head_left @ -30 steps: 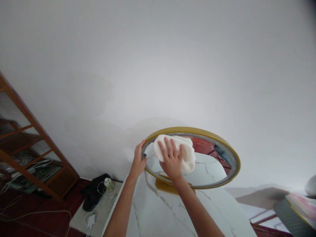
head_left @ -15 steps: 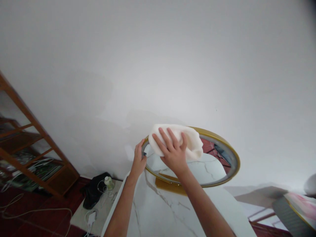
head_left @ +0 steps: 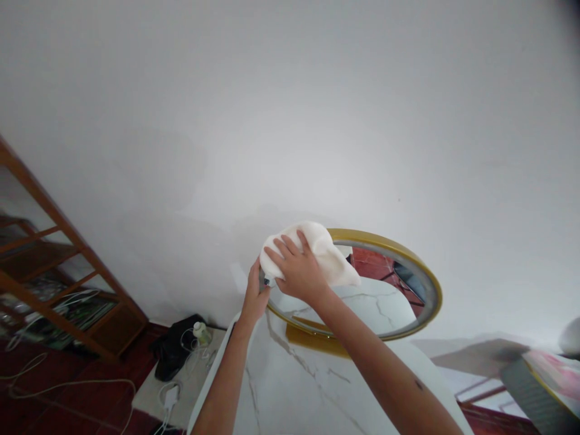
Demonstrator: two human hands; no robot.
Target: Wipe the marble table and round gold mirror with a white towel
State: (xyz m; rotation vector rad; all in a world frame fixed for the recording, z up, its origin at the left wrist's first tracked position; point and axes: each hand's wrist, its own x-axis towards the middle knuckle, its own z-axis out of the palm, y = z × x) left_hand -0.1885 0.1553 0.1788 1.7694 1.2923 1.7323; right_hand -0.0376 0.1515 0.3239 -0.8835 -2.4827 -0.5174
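A round mirror with a gold rim stands tilted on a gold base on a white marbled table. My left hand grips the mirror's left edge, its thumb at the front. A white cloth, bunched up, covers the mirror's upper left part. On top of it lies my right hand, pressing it to the glass with fingers somewhat spread. The glass reflects the tabletop and red floor.
A pale wall rises behind the table. Left stands a wooden shelf. A low surface holds a black bag, a small bottle and a white charger with cables. A grey ribbed box is at the lower right.
My right hand has slid the cloth left across the mirror, closer to my left hand. More of the upper rim now shows. My left hand keeps its hold.
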